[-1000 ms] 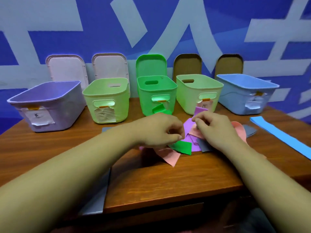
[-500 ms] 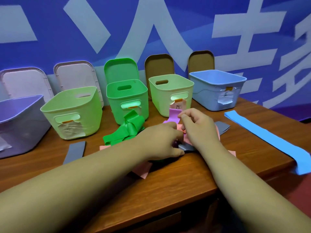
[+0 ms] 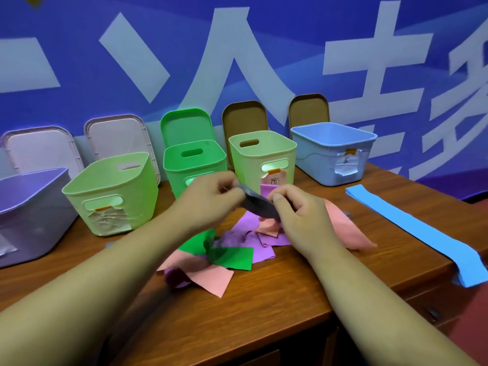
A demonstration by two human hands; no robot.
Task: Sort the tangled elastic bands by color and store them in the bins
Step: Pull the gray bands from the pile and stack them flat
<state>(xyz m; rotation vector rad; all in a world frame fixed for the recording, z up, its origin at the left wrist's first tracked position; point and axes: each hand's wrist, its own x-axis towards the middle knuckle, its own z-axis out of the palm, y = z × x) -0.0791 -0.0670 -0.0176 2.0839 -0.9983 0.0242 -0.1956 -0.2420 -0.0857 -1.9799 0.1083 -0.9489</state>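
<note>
Head view.

Grey band (image 3: pixel 260 207) is hanging stretched between both hands, just above the pile (image 3: pixel 237 249). It is looking dark, crumpled and motion-blurred. The pile is lying mid-counter (image 3: pixel 264 313) in front of the bins, with purple, pink and green bands overlapping in a tangle. Blue band (image 3: pixel 412 229) is lying flat, apart on the right, its near end drooping over the counter edge.

Five bins are standing in a row behind:
- purple bin (image 3: pixel 29 207)
- pale green bin (image 3: pixel 111 186)
- green bin (image 3: pixel 195 161)
- second pale green bin (image 3: pixel 264 151)
- blue bin (image 3: pixel 332 149)

Paper labels are hanging on their fronts. Lids (image 3: pixel 118 138) are leaning on the blue wall (image 3: pixel 79 27). The hands are blocking the green bin's lower front and the pile's middle.

Left hand (image 3: pixel 211 202) is sitting at the end of a forearm crossing from lower left, its curled fingers (image 3: pixel 232 190) pinching the band's left end. Right hand (image 3: pixel 301 215) is angling in from lower right, thumb and curled fingers gripping the band's right end.
</note>
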